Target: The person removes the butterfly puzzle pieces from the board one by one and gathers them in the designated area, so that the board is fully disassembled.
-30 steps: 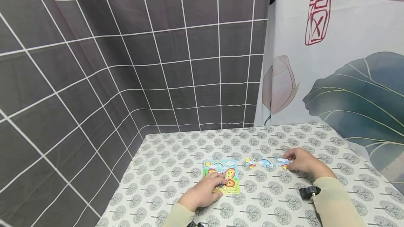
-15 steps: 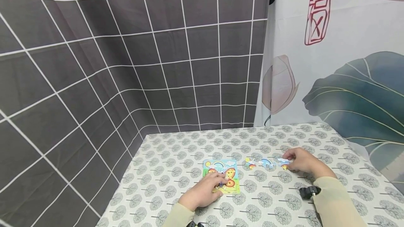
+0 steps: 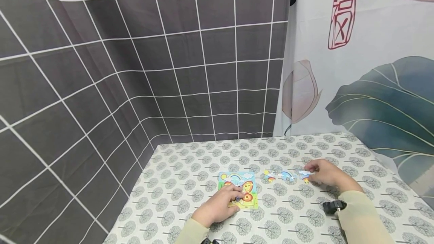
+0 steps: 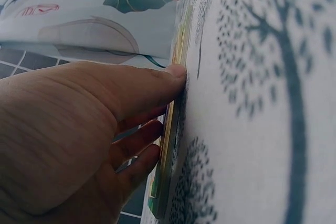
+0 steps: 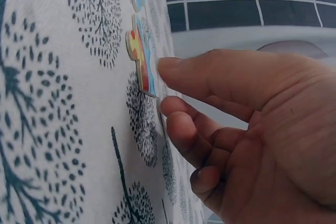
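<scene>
The bench, covered by a tree-print cloth [image 3: 183, 183], carries a puzzle board [image 3: 251, 205] with a butterfly picture and three loose pieces. The left hand [image 3: 218, 203] lies over the board: its fingers rest on the printed face, its thumb bears against the edge, and the grip is relaxed, not closed around anything. To the board's right, the left piece [image 3: 270, 176], the rainbow piece [image 3: 287, 176] and the right piece [image 3: 304, 176] lie in a row. The right hand [image 3: 326, 173] is positioned at the right piece; its grip is slightly parted between thumb and forefinger and has hold of nothing. Contact with that piece cannot be confirmed from these angles. A dark grid-pattern curtain [image 3: 203, 55] hangs behind the bench.
</scene>
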Demonstrator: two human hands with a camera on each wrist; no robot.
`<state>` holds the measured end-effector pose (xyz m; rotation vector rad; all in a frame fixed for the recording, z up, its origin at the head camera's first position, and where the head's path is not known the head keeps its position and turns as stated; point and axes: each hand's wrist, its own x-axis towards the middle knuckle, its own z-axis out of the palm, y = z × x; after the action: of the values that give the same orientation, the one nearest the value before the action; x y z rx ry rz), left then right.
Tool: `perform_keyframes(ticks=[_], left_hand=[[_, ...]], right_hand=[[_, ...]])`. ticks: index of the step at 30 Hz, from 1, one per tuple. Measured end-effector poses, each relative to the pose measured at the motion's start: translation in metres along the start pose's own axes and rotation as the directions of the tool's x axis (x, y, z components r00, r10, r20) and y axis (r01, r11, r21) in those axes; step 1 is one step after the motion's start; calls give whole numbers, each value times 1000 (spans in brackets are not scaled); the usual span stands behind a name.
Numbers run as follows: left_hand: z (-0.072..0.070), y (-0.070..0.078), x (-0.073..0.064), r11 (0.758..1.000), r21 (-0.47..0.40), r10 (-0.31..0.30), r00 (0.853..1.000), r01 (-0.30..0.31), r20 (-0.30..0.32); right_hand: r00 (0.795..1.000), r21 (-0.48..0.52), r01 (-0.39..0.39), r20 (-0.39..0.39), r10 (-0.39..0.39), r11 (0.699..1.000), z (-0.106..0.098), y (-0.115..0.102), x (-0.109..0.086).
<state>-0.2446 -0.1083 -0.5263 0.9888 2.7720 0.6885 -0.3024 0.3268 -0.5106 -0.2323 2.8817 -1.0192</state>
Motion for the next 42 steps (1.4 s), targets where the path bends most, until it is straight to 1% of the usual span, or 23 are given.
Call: perform_keyframes(ticks=[4,6,10,12,15,17,19,24,28,31,34,37,42], left_hand=[[1,0,0,1000,3,-5,1000,6,-18],[2,0,-1,1000,-4,-11,1000,11,-25],[1,-2,-3,1000,-29,-1,999,-1,-46],[-1,-4,-5,999,-41,13,998,-15,-63],[-4,-7,-9,999,-48,7,996,-11,-87],[-6,-11,-12,999,-42,-8,995,3,-100],[-8,-14,-15,999,-37,-30,993,26,-113],[-12,-20,-23,998,-36,-56,988,51,-142],[-14,-24,-27,994,-69,-95,984,85,-149],[-16,-28,-30,987,-97,-138,979,125,-152],[-17,-34,-34,982,-110,-168,972,151,-164],[-20,-39,-39,979,-119,-183,967,164,-176],[-22,-43,-44,971,-174,-196,965,166,-172]], right_hand=[[1000,-3,12,-26,-12,1000,1,-5,0],[999,3,37,-40,-37,999,3,-9,1],[994,13,83,-69,-82,996,12,-23,5],[992,31,106,-67,-103,994,16,-29,8],[992,63,116,-52,-113,991,24,-38,11],[992,74,126,-41,-123,989,30,-43,13],[993,85,119,-34,-117,989,36,-48,16],[989,86,144,-34,-142,986,50,-57,23],[985,73,170,-35,-168,983,61,-64,29],[983,86,185,-23,-183,979,67,-71,32],[982,118,186,-9,-186,975,75,-80,35],[980,131,195,5,-197,972,82,-92,37],[977,126,207,22,-211,970,96,-114,41]])
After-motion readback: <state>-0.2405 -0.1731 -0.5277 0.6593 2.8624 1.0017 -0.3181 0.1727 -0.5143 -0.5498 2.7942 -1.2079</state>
